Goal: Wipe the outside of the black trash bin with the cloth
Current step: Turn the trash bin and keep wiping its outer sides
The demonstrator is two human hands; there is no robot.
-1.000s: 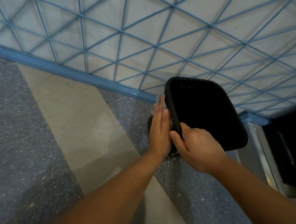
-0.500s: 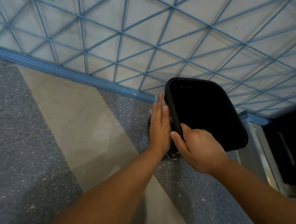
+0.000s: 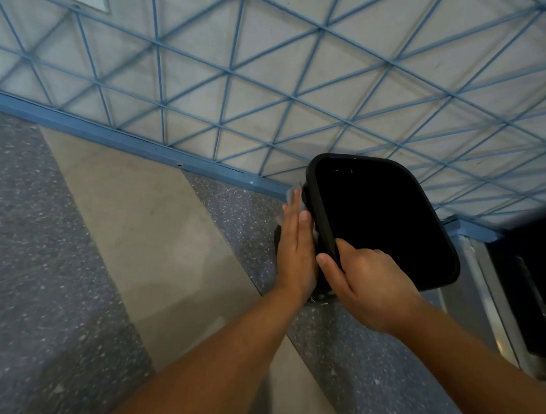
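— Hands first, nearest to us. What do we hold?

— Our right hand (image 3: 369,281) is curled over the near rim of the black trash bin (image 3: 388,219), thumb outside and fingers hooked inside, steadying it. Our left hand (image 3: 296,249) lies flat, fingers straight, pressing the cloth (image 3: 293,195) against the bin's left outer wall; only a pale edge of cloth shows past the fingertips.

— Where does the bin stand?

— On the speckled floor (image 3: 233,211), close to the blue baseboard (image 3: 111,135) and the wall with blue lattice lines (image 3: 272,80); a dark unit (image 3: 533,283) sits just to its right. The bin appears tipped toward us, though its base is hidden.

— What could fail from here?

— We judge three risks. Nothing pinches the cloth, so a fast stroke could let it slide out from under our palm. A hard sideways press may skid or tip the light bin if our rim hold slackens. The wall-facing side and the side by the dark unit are crowded, so we may skip them unless we turn the bin.
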